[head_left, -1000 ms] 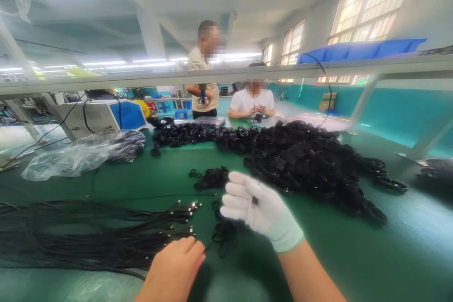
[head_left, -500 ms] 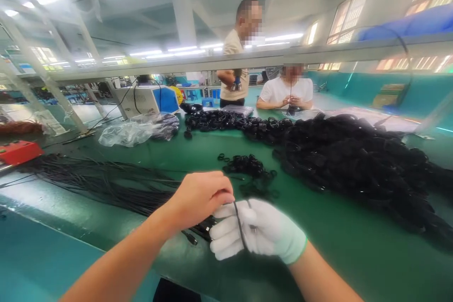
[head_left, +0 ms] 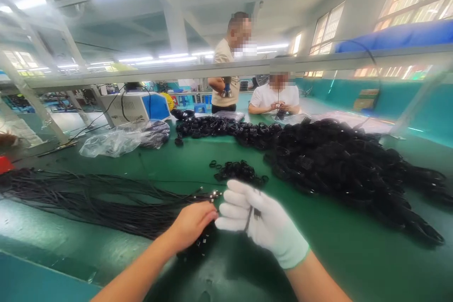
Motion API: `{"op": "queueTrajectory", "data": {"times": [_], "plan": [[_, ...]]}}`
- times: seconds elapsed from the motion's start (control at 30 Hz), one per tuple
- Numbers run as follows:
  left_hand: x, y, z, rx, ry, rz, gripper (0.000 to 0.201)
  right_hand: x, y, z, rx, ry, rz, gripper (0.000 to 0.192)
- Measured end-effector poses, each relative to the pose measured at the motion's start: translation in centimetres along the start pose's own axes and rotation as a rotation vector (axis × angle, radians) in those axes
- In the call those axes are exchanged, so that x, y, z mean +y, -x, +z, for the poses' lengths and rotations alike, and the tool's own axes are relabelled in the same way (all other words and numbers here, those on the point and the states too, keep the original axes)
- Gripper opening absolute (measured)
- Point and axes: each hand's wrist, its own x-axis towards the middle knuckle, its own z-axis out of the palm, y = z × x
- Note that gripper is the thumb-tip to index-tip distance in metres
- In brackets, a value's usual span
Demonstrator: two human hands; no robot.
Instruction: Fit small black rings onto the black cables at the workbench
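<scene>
My right hand (head_left: 260, 219), in a white glove, curls its fingers around a short stretch of black cable (head_left: 248, 221); a small dark end of it shows by the palm. Just to its left, my bare left hand (head_left: 194, 224) is closed, with thumb and fingers pressed together close to the gloved fingertips. What it pinches, if anything, is hidden. Beneath and behind the left hand lies a bundle of long black cables (head_left: 106, 200), its metal plug ends (head_left: 215, 194) near the hands. Beyond the glove sits a small pile of black rings (head_left: 240, 171).
A large heap of coiled black cables (head_left: 332, 160) covers the right of the green table (head_left: 198, 153). Clear plastic bags (head_left: 113, 141) and a white-and-blue machine (head_left: 138, 107) stand at the back left. Two people (head_left: 226, 71) are across the table, under a shelf rail (head_left: 187, 71).
My left hand has moved down and left, away from the cable stretch it pinched across the glove. My gloved hand has turned a little and curled more. The view has shifted right.
</scene>
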Motion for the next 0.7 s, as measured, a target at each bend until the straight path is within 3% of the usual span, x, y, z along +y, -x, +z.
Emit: {"op": "queueTrajectory", "data": {"times": [0.1,0.17,0.27,0.37,0.47,0.57,0.7], "plan": [[1.8,2.5,1.5,-0.011,-0.315,0.12,0.022,-0.3,-0.3,-0.8,0.089,0.075,-0.101,0.015],[3.6,3.3,1.0,0.042,-0.506,0.247,0.021,0.3,-0.3,-1.4,0.124,0.171,-0.061,0.017],[5.7,2.6,-2.1,0.132,-0.565,0.365,0.019,2.0,0.0,-1.7,0.012,0.231,0.142,0.032],[6.1,0.7,-5.6,0.081,-0.402,0.314,0.017,3.3,0.4,-1.5,-0.155,0.165,0.317,0.041],[5.0,-0.6,-6.3,-0.022,-0.076,0.221,0.015,4.1,0.5,-1.2,-0.198,0.107,0.379,0.047],[2.5,-0.8,-4.2,-0.074,0.185,0.152,0.017,4.2,0.5,-0.8,-0.161,0.08,0.35,0.052],[-1.0,0.3,-1.0,0.049,0.017,0.015,0.03,3.1,0.4,-0.2,-0.08,0.01,0.228,0.039]]}}
